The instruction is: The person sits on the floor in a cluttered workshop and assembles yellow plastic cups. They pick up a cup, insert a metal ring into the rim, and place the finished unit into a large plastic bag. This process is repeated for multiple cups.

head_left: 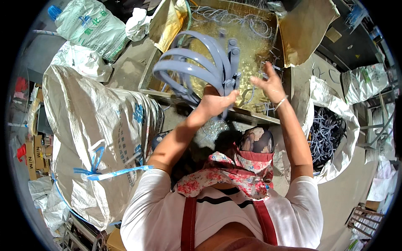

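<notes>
My left hand [217, 103] is closed round a bunch of glossy grey plastic hoops [190, 58]. Their thick joined ends stand up beside my fingers, and the curved bands loop out to the left. The bunch is held above the near side of a shallow metal tank [251, 116] of yellowish, splashing water. To the right of the bunch, apart from it, my right hand [269, 87] has its fingers spread with nothing in them. Small branched grey plastic scraps [268, 109] cling around the tank's right side near that hand. Thin pale hoops [257, 26] lie in the water at the back.
A large white woven sack [92, 138] stands open at my left, tied with blue strap. At my right, another white sack [349, 146] holds dark grey plastic scraps [325, 140]. Upright boards [307, 31] flank the tank. Filled bags [90, 27] rest at the back left.
</notes>
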`<state>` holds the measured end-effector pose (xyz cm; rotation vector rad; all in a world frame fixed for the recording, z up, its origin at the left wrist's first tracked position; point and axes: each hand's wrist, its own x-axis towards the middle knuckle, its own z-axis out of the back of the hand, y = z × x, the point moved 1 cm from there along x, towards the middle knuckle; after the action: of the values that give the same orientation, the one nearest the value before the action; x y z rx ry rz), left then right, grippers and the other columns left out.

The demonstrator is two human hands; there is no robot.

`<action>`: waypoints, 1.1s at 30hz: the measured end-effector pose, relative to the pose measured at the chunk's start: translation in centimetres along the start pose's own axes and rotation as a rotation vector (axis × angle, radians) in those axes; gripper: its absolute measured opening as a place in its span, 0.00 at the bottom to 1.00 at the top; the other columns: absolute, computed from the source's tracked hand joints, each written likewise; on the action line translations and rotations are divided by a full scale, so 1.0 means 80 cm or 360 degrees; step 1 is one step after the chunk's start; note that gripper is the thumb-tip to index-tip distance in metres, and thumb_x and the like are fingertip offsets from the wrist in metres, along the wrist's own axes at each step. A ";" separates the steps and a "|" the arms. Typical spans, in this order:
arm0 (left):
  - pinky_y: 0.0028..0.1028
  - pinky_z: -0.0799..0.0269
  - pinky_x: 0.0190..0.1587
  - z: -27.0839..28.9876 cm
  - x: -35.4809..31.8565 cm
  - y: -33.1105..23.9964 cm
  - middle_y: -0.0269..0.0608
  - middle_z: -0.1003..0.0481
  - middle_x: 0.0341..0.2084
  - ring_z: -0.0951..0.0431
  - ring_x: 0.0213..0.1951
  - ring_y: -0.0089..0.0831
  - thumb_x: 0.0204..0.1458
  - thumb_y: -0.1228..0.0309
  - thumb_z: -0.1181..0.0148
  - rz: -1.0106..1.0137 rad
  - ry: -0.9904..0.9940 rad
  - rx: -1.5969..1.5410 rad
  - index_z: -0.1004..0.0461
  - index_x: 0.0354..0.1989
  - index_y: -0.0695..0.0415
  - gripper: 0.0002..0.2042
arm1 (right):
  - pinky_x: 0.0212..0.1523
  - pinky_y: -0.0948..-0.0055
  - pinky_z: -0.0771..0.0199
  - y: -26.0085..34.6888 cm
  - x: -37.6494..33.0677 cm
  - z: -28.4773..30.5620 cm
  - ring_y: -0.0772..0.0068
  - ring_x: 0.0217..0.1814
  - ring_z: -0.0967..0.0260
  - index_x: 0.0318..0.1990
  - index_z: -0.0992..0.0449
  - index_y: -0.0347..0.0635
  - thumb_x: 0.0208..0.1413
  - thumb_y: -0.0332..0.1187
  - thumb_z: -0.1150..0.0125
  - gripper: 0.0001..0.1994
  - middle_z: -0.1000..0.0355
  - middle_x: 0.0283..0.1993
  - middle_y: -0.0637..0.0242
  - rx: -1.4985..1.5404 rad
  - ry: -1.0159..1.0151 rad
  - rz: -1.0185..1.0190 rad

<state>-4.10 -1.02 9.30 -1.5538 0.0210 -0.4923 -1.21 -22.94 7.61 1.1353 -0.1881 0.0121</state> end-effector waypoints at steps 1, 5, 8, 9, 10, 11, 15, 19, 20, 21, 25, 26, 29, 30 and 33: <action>0.32 0.31 0.36 -0.006 -0.001 -0.023 0.44 0.28 0.30 0.27 0.32 0.30 0.43 0.73 0.42 0.0117 0.0101 -0.0352 0.32 0.38 0.66 0.14 | 0.66 0.65 0.66 -0.007 0.004 -0.011 0.50 0.69 0.67 0.61 0.60 0.23 0.35 0.48 0.30 0.54 0.59 0.64 0.37 0.0270 0.0288 -0.0178; 0.26 0.33 0.36 -0.020 -0.004 -0.101 0.44 0.30 0.30 0.28 0.32 0.32 0.44 0.62 0.47 0.0201 0.0793 -0.1745 0.34 0.40 0.64 0.19 | 0.56 0.69 0.41 0.010 -0.009 -0.063 0.53 0.53 0.39 0.54 0.45 0.25 0.47 0.42 0.40 0.34 0.39 0.51 0.44 0.1135 0.1053 0.0110; 0.29 0.33 0.40 -0.018 -0.017 -0.131 0.46 0.30 0.32 0.29 0.36 0.33 0.45 0.64 0.48 0.0409 0.0713 -0.1984 0.36 0.42 0.64 0.19 | 0.54 0.69 0.40 0.019 -0.024 -0.070 0.55 0.52 0.39 0.54 0.44 0.26 0.46 0.42 0.40 0.33 0.38 0.50 0.46 0.1072 0.0976 -0.0143; 0.30 0.33 0.42 -0.014 -0.023 -0.139 0.48 0.30 0.33 0.28 0.36 0.35 0.45 0.64 0.48 0.0471 0.0690 -0.2074 0.35 0.43 0.65 0.19 | 0.54 0.69 0.39 0.023 -0.032 -0.071 0.56 0.52 0.38 0.53 0.43 0.27 0.46 0.42 0.40 0.33 0.38 0.50 0.47 0.0987 0.0907 -0.0222; 0.32 0.33 0.43 -0.011 -0.027 -0.148 0.49 0.30 0.33 0.28 0.37 0.36 0.45 0.65 0.48 0.0536 0.0684 -0.2175 0.35 0.43 0.65 0.19 | 0.53 0.69 0.39 0.029 -0.041 -0.063 0.57 0.52 0.38 0.53 0.43 0.27 0.46 0.42 0.40 0.32 0.37 0.50 0.48 0.0893 0.0815 -0.0279; 0.34 0.33 0.45 -0.012 -0.032 -0.159 0.50 0.29 0.33 0.28 0.37 0.37 0.45 0.66 0.48 0.0601 0.0657 -0.2238 0.35 0.43 0.66 0.19 | 0.52 0.70 0.38 0.035 -0.052 -0.055 0.57 0.51 0.38 0.53 0.42 0.27 0.46 0.41 0.40 0.32 0.37 0.49 0.48 0.0847 0.0748 -0.0331; 0.33 0.31 0.43 -0.031 -0.043 -0.205 0.51 0.28 0.31 0.26 0.33 0.40 0.42 0.68 0.48 0.0678 0.0800 -0.2268 0.33 0.40 0.67 0.18 | 0.50 0.70 0.36 0.085 -0.102 -0.038 0.60 0.50 0.37 0.52 0.40 0.29 0.45 0.41 0.39 0.30 0.36 0.48 0.51 0.0862 0.0688 -0.0382; 0.35 0.32 0.39 -0.029 -0.072 -0.233 0.48 0.29 0.31 0.26 0.31 0.37 0.41 0.68 0.47 0.0258 0.0912 -0.2231 0.32 0.36 0.66 0.16 | 0.48 0.71 0.34 0.142 -0.149 -0.037 0.63 0.49 0.35 0.51 0.38 0.30 0.45 0.40 0.39 0.29 0.35 0.47 0.54 0.0872 0.0735 -0.0351; 0.35 0.32 0.39 -0.025 -0.070 -0.232 0.47 0.29 0.32 0.27 0.31 0.36 0.40 0.69 0.46 0.0227 0.1014 -0.2259 0.32 0.36 0.66 0.15 | 0.47 0.71 0.34 0.159 -0.147 -0.027 0.64 0.48 0.35 0.51 0.38 0.31 0.45 0.40 0.39 0.28 0.34 0.47 0.55 0.0821 0.0643 -0.0307; 0.36 0.33 0.38 -0.024 -0.076 -0.239 0.46 0.29 0.33 0.27 0.31 0.35 0.40 0.70 0.46 0.0178 0.1035 -0.2260 0.31 0.36 0.66 0.15 | 0.47 0.71 0.33 0.180 -0.147 -0.020 0.64 0.48 0.35 0.50 0.37 0.31 0.45 0.40 0.39 0.28 0.34 0.46 0.56 0.0827 0.0634 -0.0288; 0.35 0.34 0.42 0.022 -0.121 -0.292 0.47 0.30 0.35 0.28 0.35 0.35 0.41 0.66 0.46 0.0026 0.0816 -0.2039 0.32 0.39 0.64 0.18 | 0.45 0.72 0.32 0.276 -0.148 -0.053 0.67 0.47 0.34 0.50 0.36 0.32 0.44 0.40 0.39 0.27 0.33 0.45 0.59 0.0910 0.0785 -0.0096; 0.35 0.34 0.42 0.038 -0.132 -0.309 0.47 0.30 0.36 0.28 0.36 0.35 0.42 0.65 0.46 -0.0035 0.0752 -0.1945 0.32 0.40 0.64 0.18 | 0.44 0.72 0.31 0.301 -0.141 -0.066 0.68 0.46 0.33 0.49 0.35 0.33 0.44 0.39 0.39 0.26 0.32 0.45 0.60 0.0928 0.0822 -0.0014; 0.34 0.35 0.45 0.089 -0.160 -0.367 0.48 0.30 0.38 0.28 0.39 0.35 0.43 0.62 0.46 -0.0220 0.0576 -0.1571 0.32 0.43 0.63 0.20 | 0.39 0.70 0.28 0.362 -0.095 -0.104 0.66 0.41 0.31 0.46 0.33 0.32 0.40 0.33 0.38 0.24 0.31 0.42 0.59 0.1027 0.0917 0.0407; 0.34 0.35 0.46 0.110 -0.173 -0.387 0.48 0.30 0.39 0.29 0.40 0.35 0.44 0.61 0.46 -0.0273 0.0476 -0.1418 0.33 0.44 0.62 0.21 | 0.37 0.70 0.28 0.379 -0.082 -0.122 0.66 0.40 0.30 0.45 0.33 0.32 0.38 0.30 0.38 0.23 0.30 0.42 0.58 0.1070 0.0973 0.0530; 0.33 0.36 0.48 0.168 -0.211 -0.458 0.48 0.30 0.41 0.29 0.43 0.35 0.45 0.59 0.45 -0.0412 0.0162 -0.0860 0.33 0.46 0.61 0.23 | 0.30 0.71 0.27 0.472 -0.087 -0.160 0.66 0.29 0.29 0.32 0.28 0.28 0.36 0.24 0.40 0.12 0.29 0.30 0.57 0.1365 0.1112 0.0815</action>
<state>-25.62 19.21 39.86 -2.0715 0.0334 -0.8174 -10.21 5.16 35.30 1.8261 0.1828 1.0121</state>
